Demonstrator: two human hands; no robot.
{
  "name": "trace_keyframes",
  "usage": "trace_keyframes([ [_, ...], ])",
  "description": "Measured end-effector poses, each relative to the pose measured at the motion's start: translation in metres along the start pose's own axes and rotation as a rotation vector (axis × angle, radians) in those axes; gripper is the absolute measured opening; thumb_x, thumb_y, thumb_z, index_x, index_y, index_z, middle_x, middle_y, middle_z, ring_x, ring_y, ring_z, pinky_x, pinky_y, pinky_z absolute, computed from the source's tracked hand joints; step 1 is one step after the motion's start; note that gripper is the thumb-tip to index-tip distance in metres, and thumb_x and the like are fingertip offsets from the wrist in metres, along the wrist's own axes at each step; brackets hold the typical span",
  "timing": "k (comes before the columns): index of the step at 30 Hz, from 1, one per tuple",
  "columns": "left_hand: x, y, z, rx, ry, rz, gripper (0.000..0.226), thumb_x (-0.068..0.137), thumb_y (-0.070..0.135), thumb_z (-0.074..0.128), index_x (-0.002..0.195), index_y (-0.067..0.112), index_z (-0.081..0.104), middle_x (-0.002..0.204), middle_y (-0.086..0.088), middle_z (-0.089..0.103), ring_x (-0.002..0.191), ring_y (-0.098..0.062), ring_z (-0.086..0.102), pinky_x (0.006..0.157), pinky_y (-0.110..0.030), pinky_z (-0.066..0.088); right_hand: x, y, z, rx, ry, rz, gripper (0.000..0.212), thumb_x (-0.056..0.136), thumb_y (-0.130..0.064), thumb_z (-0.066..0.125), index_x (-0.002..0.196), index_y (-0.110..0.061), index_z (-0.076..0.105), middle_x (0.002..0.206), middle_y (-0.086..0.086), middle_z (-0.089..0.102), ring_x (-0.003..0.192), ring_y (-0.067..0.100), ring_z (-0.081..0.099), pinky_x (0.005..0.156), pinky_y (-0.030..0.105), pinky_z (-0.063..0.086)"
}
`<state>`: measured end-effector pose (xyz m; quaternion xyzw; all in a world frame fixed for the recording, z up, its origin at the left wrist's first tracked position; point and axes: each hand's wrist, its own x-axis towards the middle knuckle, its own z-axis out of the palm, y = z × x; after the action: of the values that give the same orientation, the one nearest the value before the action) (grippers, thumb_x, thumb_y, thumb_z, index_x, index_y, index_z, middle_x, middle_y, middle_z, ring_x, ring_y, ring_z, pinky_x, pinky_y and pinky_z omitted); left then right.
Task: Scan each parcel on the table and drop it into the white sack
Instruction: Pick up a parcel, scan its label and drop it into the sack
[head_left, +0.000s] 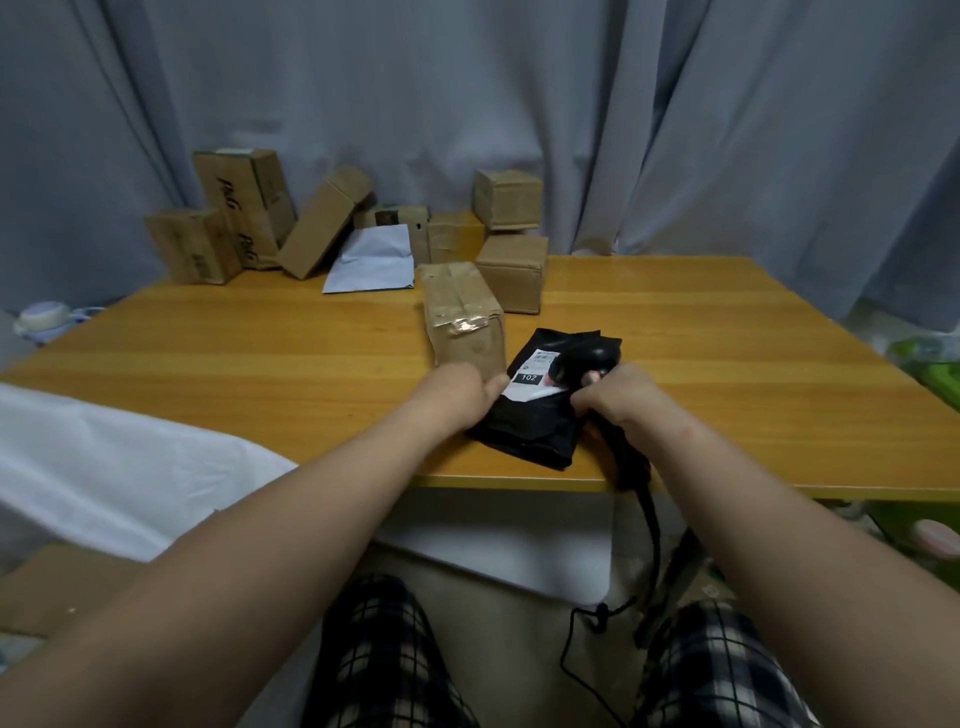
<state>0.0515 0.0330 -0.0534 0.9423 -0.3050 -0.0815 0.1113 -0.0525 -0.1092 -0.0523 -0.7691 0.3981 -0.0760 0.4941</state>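
A black plastic mailer (535, 426) with a white label marked 102 lies near the front edge of the wooden table (260, 353). My left hand (462, 392) grips its left edge. My right hand (615, 400) holds a black barcode scanner (582, 361), whose head points at the label from just above. The white sack (119, 462) lies open at the lower left, below the table's front corner. A brown taped box (462, 317) stands just beyond my left hand.
Several cardboard boxes (511, 200) and a white mailer (374, 260) are piled at the back of the table against a grey curtain. The scanner's cable (652, 530) hangs down over the table's front edge. Green items sit on the floor at the right.
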Motion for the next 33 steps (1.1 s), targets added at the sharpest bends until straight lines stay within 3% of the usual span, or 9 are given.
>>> trace_keyframes([
  [3,0.000,0.010,0.008,-0.128,-0.112,-0.074,0.053,0.096,0.055,0.042,0.096,0.004,0.059,0.099,-0.016,0.062,0.086,-0.028,0.055,0.072,-0.032,0.042,-0.015,0.027,-0.010,0.006,-0.011,0.003,0.012,0.081,0.005,0.061,0.088,-0.001,0.054,0.066,0.013,0.051,0.048,0.022,0.048,0.037,0.018,0.039],
  [6,-0.006,0.027,0.016,-0.301,-0.156,-0.063,0.052,0.091,0.047,0.059,0.115,0.001,0.059,0.106,-0.015,0.063,0.101,-0.029,0.059,0.071,-0.032,0.042,-0.019,0.043,-0.014,0.243,0.006,0.023,0.017,0.081,-0.002,0.068,0.095,0.000,0.059,0.077,0.016,0.061,0.061,0.025,0.060,0.057,0.032,0.053],
  [10,-0.013,0.046,0.027,-0.681,-0.156,-0.030,0.024,0.089,0.021,0.069,0.109,0.009,0.061,0.099,-0.006,0.062,0.081,-0.018,0.056,0.061,-0.025,0.042,-0.017,0.048,-0.007,0.488,0.114,0.008,0.026,0.075,-0.017,0.080,0.096,-0.008,0.066,0.099,0.014,0.070,0.090,0.031,0.069,0.085,0.046,0.057],
  [15,-0.021,0.042,0.030,-0.985,0.000,0.109,0.028,0.085,0.006,0.070,0.110,0.008,0.056,0.107,-0.007,0.067,0.087,-0.019,0.064,0.070,-0.022,0.052,-0.020,0.042,0.003,0.654,0.277,-0.084,0.030,0.071,-0.014,0.084,0.097,-0.013,0.069,0.095,0.005,0.073,0.085,0.022,0.070,0.080,0.036,0.058],
  [21,-0.033,0.027,0.026,-1.090,0.065,0.174,0.030,0.084,0.002,0.070,0.105,0.011,0.051,0.096,0.001,0.065,0.078,-0.007,0.064,0.061,-0.015,0.052,-0.028,0.034,0.015,0.576,0.363,-0.157,0.037,0.069,-0.004,0.077,0.103,-0.012,0.067,0.092,0.000,0.072,0.086,0.020,0.070,0.079,0.037,0.059],
  [23,-0.034,0.021,0.021,-1.131,0.061,0.144,0.031,0.084,0.005,0.071,0.109,0.009,0.051,0.102,-0.004,0.067,0.081,-0.012,0.067,0.065,-0.020,0.054,-0.031,0.032,0.016,0.536,0.373,-0.189,0.034,0.070,-0.002,0.074,0.102,-0.010,0.066,0.091,0.002,0.071,0.087,0.021,0.069,0.078,0.037,0.058],
  [26,-0.034,0.017,0.002,-1.215,0.090,0.117,0.025,0.092,0.015,0.063,0.114,0.005,0.060,0.107,-0.010,0.070,0.081,-0.015,0.069,0.063,-0.021,0.056,-0.040,0.025,0.014,0.508,0.341,-0.310,0.039,0.076,0.003,0.069,0.112,-0.009,0.062,0.099,0.003,0.069,0.088,0.014,0.065,0.068,0.020,0.052],
  [29,-0.030,0.012,-0.019,-1.193,0.148,0.142,0.023,0.094,0.010,0.059,0.115,0.002,0.064,0.107,-0.010,0.071,0.081,-0.011,0.069,0.063,-0.017,0.055,-0.047,0.016,0.015,0.543,0.353,-0.481,0.047,0.073,-0.008,0.080,0.115,-0.015,0.060,0.101,-0.007,0.068,0.088,0.001,0.063,0.070,0.008,0.048],
  [33,-0.034,0.013,-0.028,-1.250,0.155,0.158,0.020,0.094,0.006,0.059,0.112,0.003,0.064,0.098,-0.007,0.070,0.074,-0.010,0.068,0.056,-0.018,0.054,-0.044,0.006,0.020,0.371,0.390,-0.540,0.058,0.073,-0.018,0.083,0.122,-0.018,0.053,0.109,-0.006,0.066,0.095,0.008,0.063,0.076,0.016,0.049],
])
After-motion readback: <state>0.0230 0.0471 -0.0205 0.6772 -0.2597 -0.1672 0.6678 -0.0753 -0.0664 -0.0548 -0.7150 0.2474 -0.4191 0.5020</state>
